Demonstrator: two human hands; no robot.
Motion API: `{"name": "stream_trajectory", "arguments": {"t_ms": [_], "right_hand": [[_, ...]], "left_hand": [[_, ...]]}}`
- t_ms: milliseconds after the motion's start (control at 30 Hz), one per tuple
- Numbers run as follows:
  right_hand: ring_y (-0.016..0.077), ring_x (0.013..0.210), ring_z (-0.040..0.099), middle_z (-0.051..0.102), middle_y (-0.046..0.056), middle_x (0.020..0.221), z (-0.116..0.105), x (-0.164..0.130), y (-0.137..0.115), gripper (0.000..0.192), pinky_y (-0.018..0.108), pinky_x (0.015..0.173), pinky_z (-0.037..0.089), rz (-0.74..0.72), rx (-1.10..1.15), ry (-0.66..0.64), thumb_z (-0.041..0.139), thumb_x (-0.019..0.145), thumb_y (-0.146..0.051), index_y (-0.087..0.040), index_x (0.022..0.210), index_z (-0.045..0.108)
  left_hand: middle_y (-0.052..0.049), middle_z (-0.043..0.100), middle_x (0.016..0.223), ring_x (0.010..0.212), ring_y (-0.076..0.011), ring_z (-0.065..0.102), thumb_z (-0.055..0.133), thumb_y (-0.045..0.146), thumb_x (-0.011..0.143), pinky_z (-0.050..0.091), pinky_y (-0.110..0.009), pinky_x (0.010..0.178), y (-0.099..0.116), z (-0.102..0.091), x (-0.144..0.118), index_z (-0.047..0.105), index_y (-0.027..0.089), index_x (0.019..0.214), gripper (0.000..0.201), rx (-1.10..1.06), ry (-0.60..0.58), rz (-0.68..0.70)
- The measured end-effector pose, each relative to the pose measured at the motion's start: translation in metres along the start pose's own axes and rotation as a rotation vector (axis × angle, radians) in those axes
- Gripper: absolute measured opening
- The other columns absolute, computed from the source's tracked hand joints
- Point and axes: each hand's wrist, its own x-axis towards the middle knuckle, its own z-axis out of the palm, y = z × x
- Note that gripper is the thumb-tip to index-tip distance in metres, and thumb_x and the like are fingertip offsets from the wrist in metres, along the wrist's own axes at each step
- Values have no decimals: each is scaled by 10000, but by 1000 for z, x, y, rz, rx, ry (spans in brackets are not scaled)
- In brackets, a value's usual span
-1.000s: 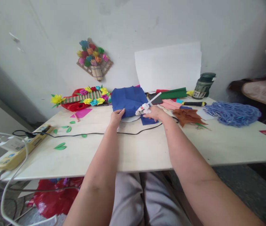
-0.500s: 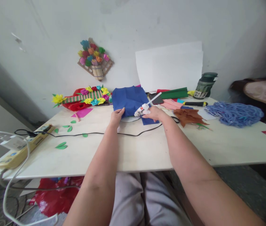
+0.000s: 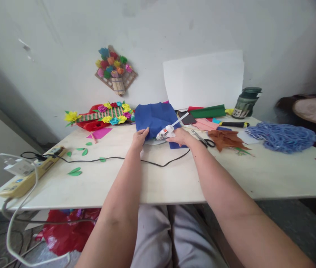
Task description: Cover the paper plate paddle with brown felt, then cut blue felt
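My left hand (image 3: 140, 138) pinches the near left edge of a blue sheet (image 3: 154, 116), thumb on top. Whether the sheet is paper or cloth I cannot tell. My right hand (image 3: 179, 137) is closed around a white hot glue gun (image 3: 166, 132), its nozzle pointing left at the sheet's near edge and a glue stick (image 3: 180, 118) jutting up from its back. Under the sheet's front edge a pale, rounded rim (image 3: 154, 142) peeks out. A smaller blue piece (image 3: 178, 146) lies below my right hand. Black-handled scissors (image 3: 208, 143) rest beside my right wrist.
A black cord (image 3: 113, 158) crosses the table from a power strip (image 3: 32, 175). Green paper leaves (image 3: 75, 172) lie at left, a flower-decorated piece (image 3: 102, 114) behind them. Brown scraps (image 3: 226, 139), blue yarn (image 3: 282, 137) and a green bottle (image 3: 246, 102) stand or lie at right.
My right hand has moved the glue gun slightly left along the sheet's near edge, uncovering more of the scissors. My left hand keeps its hold. The whole view has shifted a little.
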Motion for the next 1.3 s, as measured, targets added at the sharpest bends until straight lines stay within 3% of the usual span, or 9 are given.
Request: {"name": "stream_trajectory", "arguments": {"t_ms": [233, 400, 533, 700, 933, 1100, 1300], "right_hand": [[135, 465, 605, 672, 22, 639, 8, 3, -10, 367, 222, 566, 454, -7, -48, 32, 598, 755, -497, -189, 931, 693], [187, 732, 674, 704, 47, 774, 13, 5, -16, 420, 225, 656, 453, -20, -99, 85, 594, 748, -534, -223, 1014, 690], [244, 950, 644, 700, 88, 963, 19, 11, -18, 467, 268, 748, 458, -28, -159, 101, 581, 741, -559, -231, 1058, 680], [276, 1046, 604, 671, 114, 1078, 23, 14, -20, 499, 308, 813, 455, -42, -181, 111, 569, 740, -570, -215, 1074, 672], [242, 948, 644, 700, 70, 966, 16, 6, -20, 443, 276, 760, 463, -46, -139, 114, 578, 742, -555, -231, 1023, 687], [205, 685, 673, 703, 55, 766, 9, 1, -17, 400, 266, 677, 467, -27, -80, 96, 599, 741, -515, -204, 971, 699], [147, 366, 522, 584, 19, 486, 3, -1, -5, 237, 267, 462, 429, -34, 124, 46, 655, 720, -388, -151, 735, 654]], "left_hand": [[-38, 680, 825, 906, -192, 569, 734, 485, 558, 393, -276, 825, -3, -1, 3, 719, 147, 816, 426, -64, -14, 2], [-34, 678, 809, 889, -182, 567, 751, 500, 517, 393, -272, 828, -4, -2, 5, 722, 143, 814, 465, -96, -19, 8], [-40, 681, 810, 882, -187, 570, 751, 524, 502, 403, -278, 812, -4, -2, 4, 723, 143, 815, 494, -111, -37, 17], [-51, 684, 814, 866, -189, 575, 752, 533, 496, 409, -278, 798, -6, -2, 6, 720, 135, 823, 515, -121, -46, 19], [-31, 683, 804, 891, -189, 574, 733, 527, 535, 400, -273, 812, -2, -3, 2, 716, 145, 855, 499, -68, -17, 3], [-29, 682, 799, 907, -187, 575, 732, 495, 556, 395, -275, 835, -1, -2, 2, 716, 142, 835, 451, -68, -7, 20], [-32, 683, 790, 899, -191, 582, 742, 508, 529, 398, -282, 844, -5, -2, 4, 718, 140, 819, 469, -88, -46, 49]]}}
